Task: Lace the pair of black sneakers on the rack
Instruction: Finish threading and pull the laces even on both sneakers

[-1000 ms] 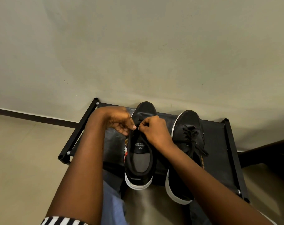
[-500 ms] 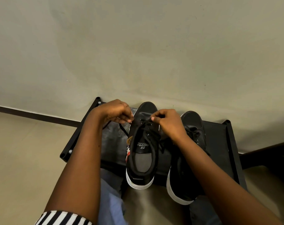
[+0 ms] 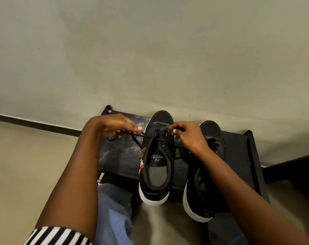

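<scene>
Both hands pinch black lace ends: left hand (image 3: 117, 127) beside the sneaker (image 3: 156, 156), right hand (image 3: 187, 134) over its eyelets.

Domestic interior, shoe-storage spot against a wall.

Low black metal-framed shoe rack (image 3: 252, 156) with a dark fabric shelf, set flush to a plain grey-green painted wall (image 3: 150, 50); dark skirting strip (image 3: 35, 123) along the wall base; beige smooth floor (image 3: 26, 165); pair of black canvas sneakers with white rubber soles (image 3: 157, 165) standing on the shelf, toes to the wall.
</scene>
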